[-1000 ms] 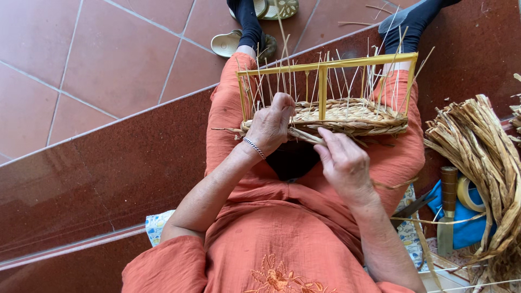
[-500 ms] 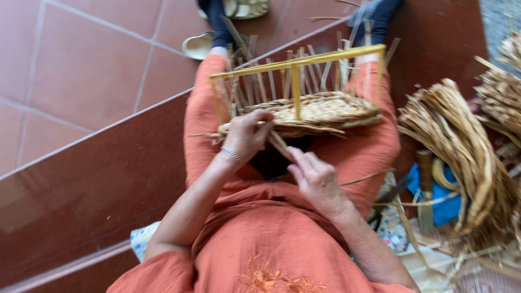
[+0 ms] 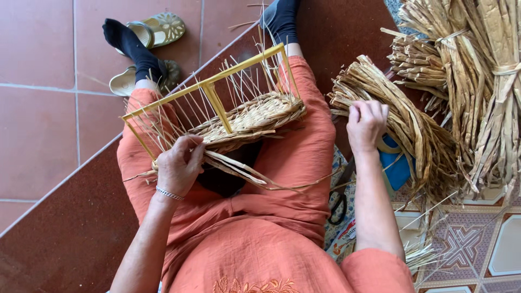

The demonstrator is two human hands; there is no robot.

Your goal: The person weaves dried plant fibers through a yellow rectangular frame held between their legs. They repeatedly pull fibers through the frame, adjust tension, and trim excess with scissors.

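Observation:
A half-woven straw basket [image 3: 247, 122] on a yellow frame [image 3: 209, 87] rests on my lap, its thin stakes sticking up. My left hand [image 3: 179, 165] grips the basket's near left edge and the loose straw strands [image 3: 239, 168] that trail from it. My right hand [image 3: 366, 122] is off to the right, fingers curled on a bundle of dried straw [image 3: 399, 122] beside me. I wear an orange dress and dark socks.
More tied straw bundles [image 3: 477, 81] lie at the far right. Black scissors [image 3: 337, 206] and a blue object [image 3: 396, 165] sit on a patterned mat [image 3: 467, 244] by my right hip. Green sandals [image 3: 157, 30] lie by my feet on red tiles.
My right hand left the basket and reached right to the straw bundle. The view swung right and the basket now tilts; my left hand stays on the basket's edge.

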